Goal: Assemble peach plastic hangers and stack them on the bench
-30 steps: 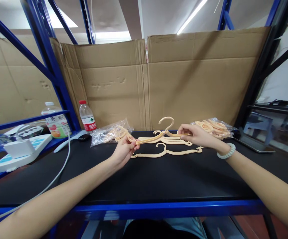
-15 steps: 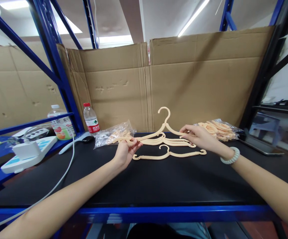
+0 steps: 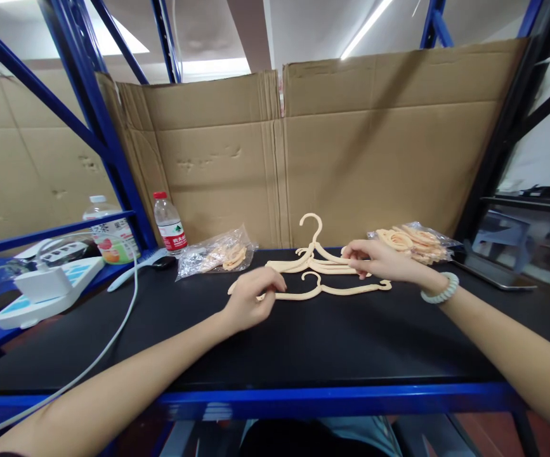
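A cream plastic hanger (image 3: 311, 223) is held low over the black tabletop (image 3: 332, 343), hook pointing up. My left hand (image 3: 252, 298) is closed around its left end, down near the table. My right hand (image 3: 373, 259), a bead bracelet on its wrist, pinches its right arm. Beneath it lies a small stack of the same hangers (image 3: 336, 269). One more hanger (image 3: 346, 291) lies flat in front of the stack, its left tip beside my left hand.
Clear bags of cream parts sit at the back left (image 3: 215, 255) and back right (image 3: 415, 242). A water bottle (image 3: 169, 223), a tea bottle (image 3: 109, 236), a power strip (image 3: 41, 289) and a white cable (image 3: 113, 330) are on the left. A cardboard wall (image 3: 351, 165) closes the back.
Both hands have lowered the held hanger from mid-air toward the stack. My left hand dropped to the tabletop and closed over the hanger's left end.
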Demonstrator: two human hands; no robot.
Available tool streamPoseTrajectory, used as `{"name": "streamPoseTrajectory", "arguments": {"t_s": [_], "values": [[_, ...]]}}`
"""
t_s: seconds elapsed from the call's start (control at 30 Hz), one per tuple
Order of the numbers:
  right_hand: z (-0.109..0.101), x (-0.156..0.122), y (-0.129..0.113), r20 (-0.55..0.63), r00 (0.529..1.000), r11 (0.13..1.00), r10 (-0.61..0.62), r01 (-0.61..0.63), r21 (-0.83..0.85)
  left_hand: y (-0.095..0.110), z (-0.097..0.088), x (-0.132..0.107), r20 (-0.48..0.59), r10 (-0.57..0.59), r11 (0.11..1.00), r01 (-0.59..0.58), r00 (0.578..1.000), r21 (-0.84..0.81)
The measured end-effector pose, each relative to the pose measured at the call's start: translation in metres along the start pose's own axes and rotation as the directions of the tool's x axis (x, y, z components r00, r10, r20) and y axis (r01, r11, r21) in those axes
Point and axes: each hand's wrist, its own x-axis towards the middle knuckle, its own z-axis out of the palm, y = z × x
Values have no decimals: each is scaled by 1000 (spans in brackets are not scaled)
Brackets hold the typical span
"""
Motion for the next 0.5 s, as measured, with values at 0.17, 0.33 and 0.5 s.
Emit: {"name": "streamPoseTrajectory", "arguments": {"t_s": [0.17, 0.33, 0.5], "values": [[2, 1, 2, 219, 975, 994, 23, 1, -113, -21, -12, 4, -8, -140, 972, 139, 990, 189], [4, -2, 1, 331, 943, 974, 36, 41, -221, -15, -8, 4, 400, -174, 972, 92, 900, 216], [8, -5, 1, 372, 926, 951, 62, 59, -304, -9, -4, 1, 496, -147, 982, 65, 856, 179]]}}
